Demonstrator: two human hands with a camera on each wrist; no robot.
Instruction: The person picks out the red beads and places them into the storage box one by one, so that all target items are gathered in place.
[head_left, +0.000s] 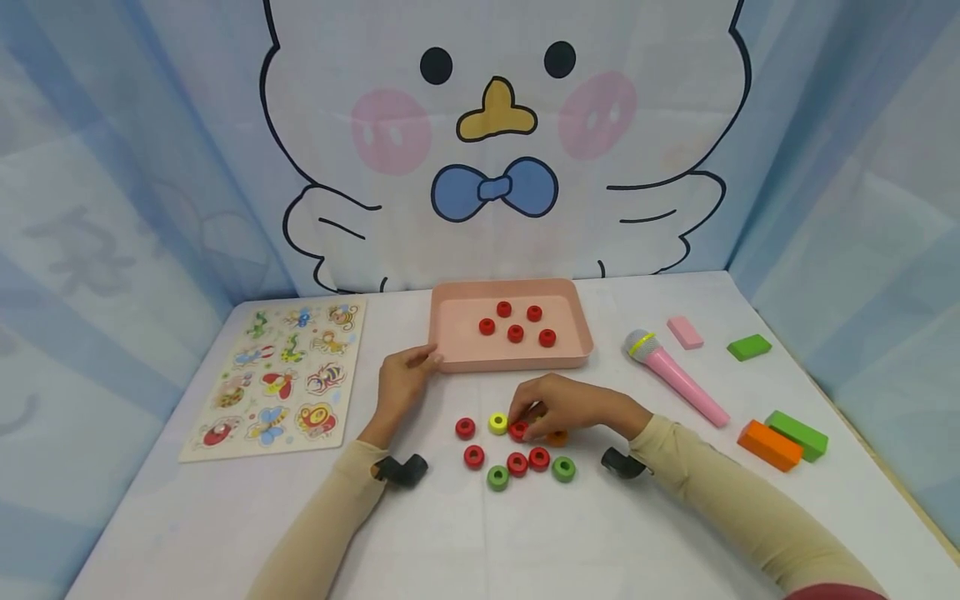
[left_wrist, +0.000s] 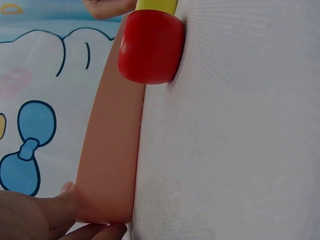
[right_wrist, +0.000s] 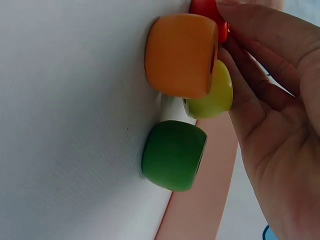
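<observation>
A pink tray holds several red beads. My left hand grips its near left corner, thumb on one side of the wall and fingers on the other. In front of the tray, my right hand pinches a red bead between thumb and fingers, low over the table. Loose beads lie around it: a yellow bead, an orange bead, green beads and several more red ones. The right wrist view shows another yellow bead beside the fingers, mostly hidden from the head view.
On the left lies a picture board with insects. A pink toy microphone lies to the right, with a pink block, green blocks and an orange block beyond it. Curtains surround the table's back and sides.
</observation>
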